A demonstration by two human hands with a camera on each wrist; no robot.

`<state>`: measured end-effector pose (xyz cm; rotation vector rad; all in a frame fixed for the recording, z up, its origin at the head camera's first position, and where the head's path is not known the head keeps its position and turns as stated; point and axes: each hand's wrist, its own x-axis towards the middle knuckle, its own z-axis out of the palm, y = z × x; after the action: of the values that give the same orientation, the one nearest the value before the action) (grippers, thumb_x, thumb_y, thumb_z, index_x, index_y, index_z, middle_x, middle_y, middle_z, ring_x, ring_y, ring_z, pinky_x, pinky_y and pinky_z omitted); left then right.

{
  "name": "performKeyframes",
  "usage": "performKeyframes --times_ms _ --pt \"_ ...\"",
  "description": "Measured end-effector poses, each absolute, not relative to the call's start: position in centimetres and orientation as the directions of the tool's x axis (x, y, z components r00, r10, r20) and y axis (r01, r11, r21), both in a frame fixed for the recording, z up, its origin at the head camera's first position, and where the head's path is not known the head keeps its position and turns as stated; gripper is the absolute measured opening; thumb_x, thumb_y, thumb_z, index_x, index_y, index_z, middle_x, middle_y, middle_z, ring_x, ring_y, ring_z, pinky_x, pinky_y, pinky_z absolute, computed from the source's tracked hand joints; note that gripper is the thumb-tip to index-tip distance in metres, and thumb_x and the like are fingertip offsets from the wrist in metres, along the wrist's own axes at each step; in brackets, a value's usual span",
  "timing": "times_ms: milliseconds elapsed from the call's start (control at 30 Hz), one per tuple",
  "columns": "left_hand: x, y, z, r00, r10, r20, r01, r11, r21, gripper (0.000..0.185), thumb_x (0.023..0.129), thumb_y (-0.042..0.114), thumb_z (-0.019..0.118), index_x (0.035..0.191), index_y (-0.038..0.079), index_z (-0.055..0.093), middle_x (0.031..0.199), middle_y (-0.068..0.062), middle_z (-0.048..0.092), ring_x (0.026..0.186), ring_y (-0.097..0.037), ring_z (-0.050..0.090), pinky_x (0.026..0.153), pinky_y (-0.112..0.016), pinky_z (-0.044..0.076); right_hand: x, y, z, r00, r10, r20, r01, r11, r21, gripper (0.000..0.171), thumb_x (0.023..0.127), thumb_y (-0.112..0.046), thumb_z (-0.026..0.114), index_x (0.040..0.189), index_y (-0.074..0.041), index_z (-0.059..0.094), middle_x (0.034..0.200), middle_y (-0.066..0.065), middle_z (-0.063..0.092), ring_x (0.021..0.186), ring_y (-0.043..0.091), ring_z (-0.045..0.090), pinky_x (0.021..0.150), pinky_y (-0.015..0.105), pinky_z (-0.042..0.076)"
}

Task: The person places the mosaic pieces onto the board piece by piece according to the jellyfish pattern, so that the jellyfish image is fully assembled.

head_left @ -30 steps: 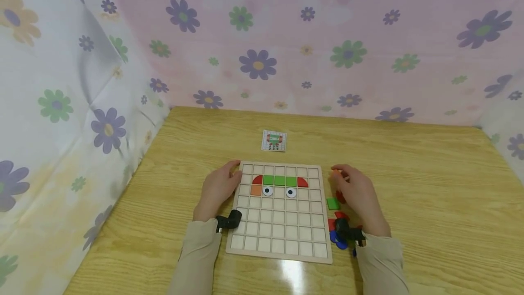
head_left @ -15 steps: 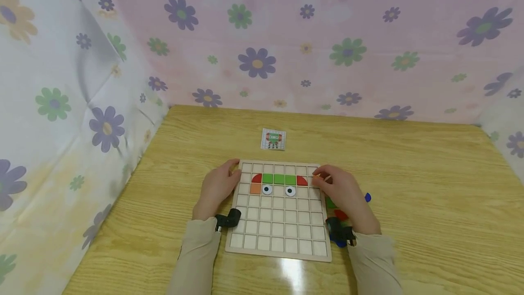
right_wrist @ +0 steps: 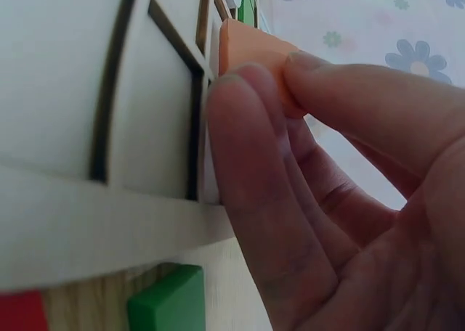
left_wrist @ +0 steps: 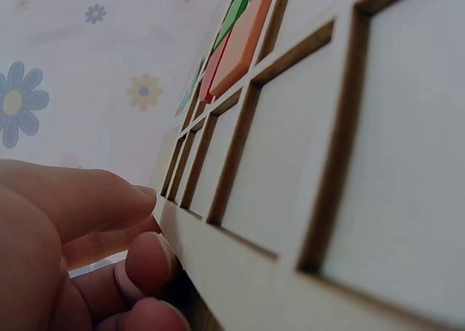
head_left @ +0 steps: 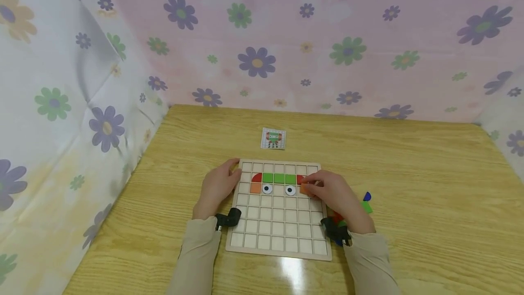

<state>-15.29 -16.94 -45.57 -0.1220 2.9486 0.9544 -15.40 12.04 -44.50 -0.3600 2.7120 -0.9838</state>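
A wooden grid board (head_left: 278, 236) lies on the table. Its second row holds a red quarter-round (head_left: 257, 178), three green squares (head_left: 279, 178) and another red piece (head_left: 300, 179). Below them sit an orange square (head_left: 255, 188) and two googly eyes (head_left: 267, 189). My right hand (head_left: 333, 197) pinches an orange square tile (head_left: 304, 189) (right_wrist: 251, 49) over the cell right of the eyes. My left hand (head_left: 217, 190) holds the board's left edge (left_wrist: 218, 251), thumb on top, fingers curled against the side.
A small pattern card (head_left: 273, 139) lies beyond the board. Loose pieces sit right of the board: a blue one (head_left: 367, 196), green ones (head_left: 366, 207) (right_wrist: 171, 302) and red ones (head_left: 336, 216). Flowered cloth walls (head_left: 82, 104) enclose the wooden table (head_left: 430, 185) on three sides.
My right hand moved left from the loose pieces beside the board onto the board, carrying the orange tile down to the eye row. The left hand stayed put.
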Motion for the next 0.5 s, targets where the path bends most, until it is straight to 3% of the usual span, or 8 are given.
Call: performKeyframes --times_ms 233,500 --pt "-15.37 -16.92 -45.57 -0.995 -0.068 -0.067 -0.094 0.799 0.594 0.04 0.09 0.034 0.048 0.128 0.022 0.049 0.051 0.003 0.05 0.041 -0.013 0.048 0.045 -0.03 0.035 -15.51 11.54 -44.34 -0.939 -0.323 -0.118 -0.18 0.755 -0.631 0.022 0.084 -0.025 0.062 0.105 -0.019 0.065 0.087 -0.004 0.058 0.074 0.013 0.053 0.066 0.029 0.043" --pt "-15.39 -16.96 -45.57 -0.995 -0.067 -0.068 -0.094 0.799 0.594 0.04 0.09 0.035 0.048 0.128 0.022 0.049 0.053 0.003 0.05 0.043 -0.014 0.047 0.046 -0.03 0.035 -15.33 11.41 -44.21 -0.937 -0.331 -0.111 -0.191 0.754 -0.629 0.009 0.082 -0.022 0.065 0.091 -0.021 0.068 0.085 -0.006 0.058 0.073 0.013 0.051 0.066 0.029 0.042"
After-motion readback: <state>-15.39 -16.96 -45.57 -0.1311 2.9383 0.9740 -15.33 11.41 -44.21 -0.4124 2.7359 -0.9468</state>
